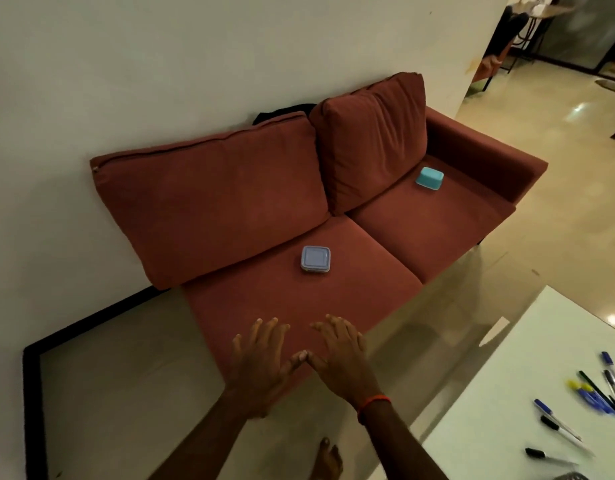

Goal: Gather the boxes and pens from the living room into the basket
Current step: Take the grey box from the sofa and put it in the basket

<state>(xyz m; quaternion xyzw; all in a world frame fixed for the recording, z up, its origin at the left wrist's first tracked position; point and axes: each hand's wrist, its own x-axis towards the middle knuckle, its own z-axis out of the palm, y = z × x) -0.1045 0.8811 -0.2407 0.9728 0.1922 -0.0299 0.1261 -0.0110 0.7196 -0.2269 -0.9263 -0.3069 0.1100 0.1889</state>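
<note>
Left hand (261,362) and right hand (344,358) spread flat, empty, thumbs touching, over near edge of rust-red fabric sofa (434,226), lilac square lidded plastic box (315,259) on left seat, turquoise plastic box (429,178) far right, scattered pens (576,407) on white table (500,393) near right.

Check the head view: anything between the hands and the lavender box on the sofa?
Nothing: only bare seat cushion lies between the left hand, right hand and lavender box.

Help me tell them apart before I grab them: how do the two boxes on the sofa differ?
The lavender box is squarish and lies flat on the near seat cushion; the turquoise box is more oblong and sits on the far cushion by the armrest. The lavender one is closer to both hands. Both are small plastic containers, untouched.
</note>
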